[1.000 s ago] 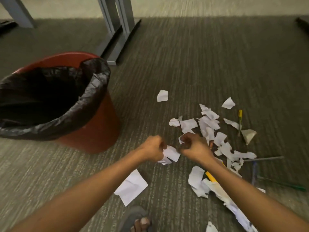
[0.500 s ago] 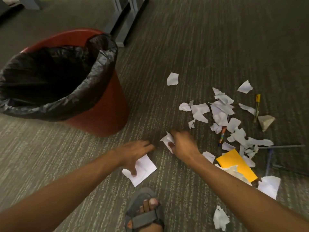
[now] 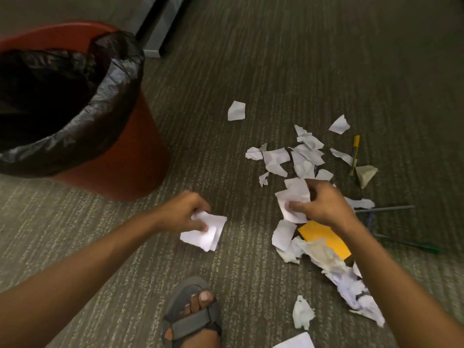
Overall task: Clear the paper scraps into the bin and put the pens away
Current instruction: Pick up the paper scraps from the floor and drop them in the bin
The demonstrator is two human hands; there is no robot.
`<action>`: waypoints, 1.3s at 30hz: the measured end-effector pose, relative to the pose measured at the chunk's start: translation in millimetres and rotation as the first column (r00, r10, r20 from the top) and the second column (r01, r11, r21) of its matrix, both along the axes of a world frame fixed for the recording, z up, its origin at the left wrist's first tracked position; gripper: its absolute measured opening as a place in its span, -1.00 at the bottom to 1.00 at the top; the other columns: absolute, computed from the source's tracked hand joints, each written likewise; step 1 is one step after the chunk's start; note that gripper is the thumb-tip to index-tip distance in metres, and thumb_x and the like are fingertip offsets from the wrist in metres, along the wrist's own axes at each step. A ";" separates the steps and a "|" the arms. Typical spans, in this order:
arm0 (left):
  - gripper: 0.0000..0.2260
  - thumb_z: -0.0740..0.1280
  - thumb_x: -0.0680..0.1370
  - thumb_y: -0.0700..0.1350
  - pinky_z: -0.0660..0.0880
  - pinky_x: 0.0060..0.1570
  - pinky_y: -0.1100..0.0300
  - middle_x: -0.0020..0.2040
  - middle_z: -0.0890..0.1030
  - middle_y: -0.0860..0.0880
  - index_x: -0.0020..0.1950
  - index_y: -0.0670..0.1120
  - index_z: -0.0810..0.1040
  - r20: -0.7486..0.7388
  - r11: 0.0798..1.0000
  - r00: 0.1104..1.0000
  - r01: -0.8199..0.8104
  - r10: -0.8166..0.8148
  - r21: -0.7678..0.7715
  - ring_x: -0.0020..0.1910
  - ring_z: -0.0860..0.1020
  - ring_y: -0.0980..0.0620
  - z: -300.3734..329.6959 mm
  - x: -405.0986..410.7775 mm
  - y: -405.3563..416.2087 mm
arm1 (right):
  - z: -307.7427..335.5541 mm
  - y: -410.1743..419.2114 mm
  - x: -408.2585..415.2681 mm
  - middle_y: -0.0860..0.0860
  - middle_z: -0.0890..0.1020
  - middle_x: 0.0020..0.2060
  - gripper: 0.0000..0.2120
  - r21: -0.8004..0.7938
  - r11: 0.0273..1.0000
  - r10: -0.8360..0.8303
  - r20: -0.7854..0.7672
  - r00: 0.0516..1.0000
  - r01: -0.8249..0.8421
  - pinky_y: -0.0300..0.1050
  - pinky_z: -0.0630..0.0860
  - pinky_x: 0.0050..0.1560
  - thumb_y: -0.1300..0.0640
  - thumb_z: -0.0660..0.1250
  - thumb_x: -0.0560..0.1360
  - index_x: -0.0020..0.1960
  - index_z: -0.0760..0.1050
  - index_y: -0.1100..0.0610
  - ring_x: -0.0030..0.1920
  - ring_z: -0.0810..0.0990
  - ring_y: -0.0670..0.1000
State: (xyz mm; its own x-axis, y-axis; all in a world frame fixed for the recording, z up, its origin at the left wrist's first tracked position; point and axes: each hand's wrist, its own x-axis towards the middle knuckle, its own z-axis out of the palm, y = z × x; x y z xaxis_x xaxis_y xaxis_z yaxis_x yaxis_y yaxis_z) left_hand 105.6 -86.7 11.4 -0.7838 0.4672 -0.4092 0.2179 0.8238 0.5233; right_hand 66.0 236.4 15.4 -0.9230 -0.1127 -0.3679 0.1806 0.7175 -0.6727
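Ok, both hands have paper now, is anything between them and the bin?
Nothing visible. The left hand grips a folded sheet and the right hand grips scraps; only bare carpet lies between them and the open, bag-lined bin.

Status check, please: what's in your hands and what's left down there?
Left hand grips folded paper. Right hand grips scraps. Bin near; pens untouched.

**Both hands gripping paper low over the carpet**

Both bare forearms reach forward and down. The left hand (image 3: 184,213), right of the red bin (image 3: 140,156), curls its fingers round a folded white sheet (image 3: 204,231). The right hand (image 3: 324,205), farther right of the bin, clutches white scraps (image 3: 293,197) between thumb and fingers.
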 end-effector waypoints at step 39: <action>-0.77 0.48 0.43 -0.14 0.45 -0.02 0.21 0.14 0.57 -0.02 0.08 -0.04 0.66 0.181 0.976 0.970 -0.184 0.162 0.113 0.12 0.51 0.02 -27.8 15.7 174.8 | -15.9 121.2 121.6 0.26 0.70 -0.07 -0.75 -0.109 0.574 -0.714 0.418 0.561 0.811 0.13 0.57 -0.04 0.31 0.53 0.35 0.01 0.63 0.29 -0.02 0.67 0.27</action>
